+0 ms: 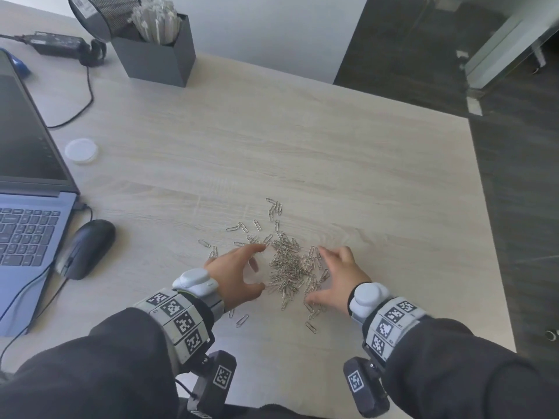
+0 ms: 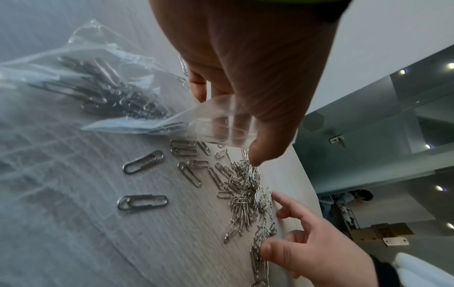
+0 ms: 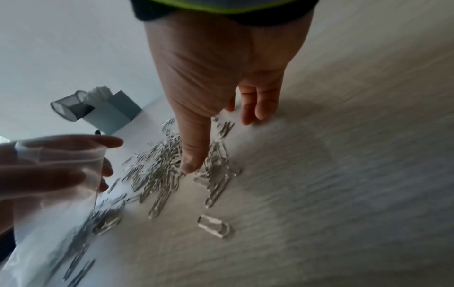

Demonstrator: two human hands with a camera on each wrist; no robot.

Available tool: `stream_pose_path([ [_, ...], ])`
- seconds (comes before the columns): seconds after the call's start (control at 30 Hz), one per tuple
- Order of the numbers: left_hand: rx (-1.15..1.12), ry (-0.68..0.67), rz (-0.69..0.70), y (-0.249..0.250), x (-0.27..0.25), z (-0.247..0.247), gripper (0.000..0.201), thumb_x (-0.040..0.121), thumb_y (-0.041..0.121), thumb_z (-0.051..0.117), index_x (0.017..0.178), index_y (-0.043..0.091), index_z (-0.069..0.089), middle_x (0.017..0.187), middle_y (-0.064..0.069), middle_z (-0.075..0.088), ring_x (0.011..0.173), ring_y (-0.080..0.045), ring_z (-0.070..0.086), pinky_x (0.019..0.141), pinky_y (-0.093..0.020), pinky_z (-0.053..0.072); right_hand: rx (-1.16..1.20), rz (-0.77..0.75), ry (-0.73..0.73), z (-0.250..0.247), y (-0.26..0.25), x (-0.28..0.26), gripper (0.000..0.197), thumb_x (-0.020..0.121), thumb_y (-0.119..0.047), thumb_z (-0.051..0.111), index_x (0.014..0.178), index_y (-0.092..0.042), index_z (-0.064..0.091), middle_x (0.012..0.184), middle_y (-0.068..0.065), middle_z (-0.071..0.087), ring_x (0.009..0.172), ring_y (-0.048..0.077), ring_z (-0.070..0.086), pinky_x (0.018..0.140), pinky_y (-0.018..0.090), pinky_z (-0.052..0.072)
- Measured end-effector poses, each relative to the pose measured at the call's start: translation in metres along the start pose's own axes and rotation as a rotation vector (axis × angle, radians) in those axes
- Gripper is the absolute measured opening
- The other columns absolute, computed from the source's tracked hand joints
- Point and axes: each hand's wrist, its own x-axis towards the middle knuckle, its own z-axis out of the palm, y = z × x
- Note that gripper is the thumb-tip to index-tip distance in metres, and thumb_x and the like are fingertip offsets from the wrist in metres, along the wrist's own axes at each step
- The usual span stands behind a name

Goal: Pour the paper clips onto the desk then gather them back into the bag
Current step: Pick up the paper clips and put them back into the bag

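A pile of silver paper clips (image 1: 287, 267) lies on the pale wooden desk (image 1: 272, 146), with stray clips around it. My left hand (image 1: 239, 273) is just left of the pile and holds open the mouth of a clear plastic bag (image 2: 110, 93). Several clips lie inside the bag. In the right wrist view the bag (image 3: 49, 194) hangs from the left hand (image 3: 49, 155) beside the pile (image 3: 159, 170). My right hand (image 1: 335, 273) is on the pile's right side, fingers straight, thumb (image 3: 191, 155) touching the clips. The bag is hardly visible in the head view.
An open laptop (image 1: 27, 176) and a black mouse (image 1: 87, 246) are at the left. A white round lid (image 1: 81, 150) lies behind them. A grey box (image 1: 157, 52) with a mesh holder stands at the back. The desk's right edge (image 1: 490, 237) runs close to my right hand.
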Motion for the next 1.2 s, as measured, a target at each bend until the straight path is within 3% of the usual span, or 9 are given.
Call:
stream_pose_path([
  [0.13,0.02,-0.01,-0.001,-0.004,-0.003,-0.002,0.072,0.078,0.046,0.07,0.142,0.044,0.036,0.105,0.024,0.057,0.098,-0.005,0.058,0.103,-0.035,0.037,-0.081,-0.103,0.032,0.009,-0.015,0.01,0.125,0.055,-0.06,0.083,0.15,-0.032,0.006,0.14,0.0,0.021,0.121,0.018,0.047,0.097,0.033,0.049],
  [0.23,0.026,-0.008,-0.017,-0.007,-0.005,-0.004,0.072,0.079,0.047,0.069,0.142,0.045,0.034,0.106,0.024,0.057,0.1,-0.006,0.058,0.102,-0.035,0.035,-0.129,-0.137,0.015,0.006,-0.03,0.024,0.119,0.057,-0.057,0.083,0.148,-0.037,0.009,0.136,-0.001,0.023,0.105,0.017,0.053,0.086,0.032,0.053],
  [0.37,0.014,0.006,-0.029,-0.011,-0.008,-0.005,0.072,0.079,0.047,0.07,0.142,0.046,0.035,0.104,0.024,0.057,0.099,-0.005,0.059,0.103,-0.035,0.036,-0.131,-0.172,0.017,0.004,-0.043,0.036,0.087,0.065,-0.051,0.078,0.137,-0.043,0.03,0.127,-0.003,0.03,0.091,0.017,0.055,0.076,0.029,0.05],
  [0.53,0.006,0.013,-0.028,-0.011,-0.008,-0.005,0.071,0.079,0.046,0.069,0.142,0.045,0.036,0.102,0.025,0.056,0.098,-0.004,0.057,0.103,-0.036,0.037,-0.067,-0.197,0.065,0.007,-0.038,0.037,0.036,0.082,-0.036,0.066,0.115,-0.032,0.051,0.113,-0.008,0.042,0.089,0.019,0.056,0.074,0.029,0.047],
  [0.67,0.005,0.011,-0.031,-0.01,-0.007,-0.006,0.071,0.08,0.045,0.069,0.142,0.045,0.036,0.102,0.025,0.056,0.097,-0.004,0.056,0.103,-0.036,0.036,-0.007,-0.183,0.084,0.009,-0.032,0.034,0.014,0.085,-0.022,0.059,0.099,-0.026,0.058,0.102,-0.006,0.046,0.088,0.02,0.053,0.078,0.029,0.044],
  [0.83,0.006,-0.016,-0.025,-0.007,-0.003,-0.005,0.071,0.079,0.047,0.068,0.142,0.046,0.034,0.108,0.024,0.057,0.104,-0.007,0.058,0.103,-0.035,0.034,0.099,-0.085,0.122,0.006,-0.027,0.03,0.012,0.084,-0.018,0.063,0.093,-0.023,0.068,0.094,-0.006,0.055,0.083,0.015,0.052,0.072,0.023,0.036],
  [0.97,-0.003,-0.025,-0.011,0.0,0.0,-0.002,0.071,0.079,0.046,0.068,0.142,0.044,0.035,0.108,0.023,0.057,0.099,-0.005,0.056,0.105,-0.034,0.034,0.263,-0.01,0.119,0.003,-0.023,0.02,0.011,0.083,-0.021,0.068,0.083,-0.031,0.064,0.076,-0.013,0.059,0.064,0.013,0.056,0.067,0.022,0.043],
  [1.07,0.006,-0.038,0.004,0.007,0.001,0.0,0.07,0.079,0.047,0.067,0.142,0.045,0.034,0.109,0.024,0.056,0.098,-0.005,0.056,0.107,-0.037,0.033,0.397,0.008,0.104,0.0,-0.026,0.012,0.013,0.082,-0.017,0.068,0.077,-0.028,0.064,0.056,-0.009,0.058,0.045,0.012,0.054,0.057,0.027,0.049],
  [1.2,0.043,-0.059,0.01,0.014,0.002,0.004,0.071,0.078,0.05,0.066,0.141,0.047,0.032,0.111,0.025,0.054,0.108,-0.005,0.058,0.108,-0.04,0.032,0.491,-0.032,0.083,-0.003,-0.036,0.002,0.017,0.082,-0.016,0.068,0.074,-0.03,0.063,0.055,-0.008,0.059,0.04,0.012,0.054,0.055,0.03,0.051],
])
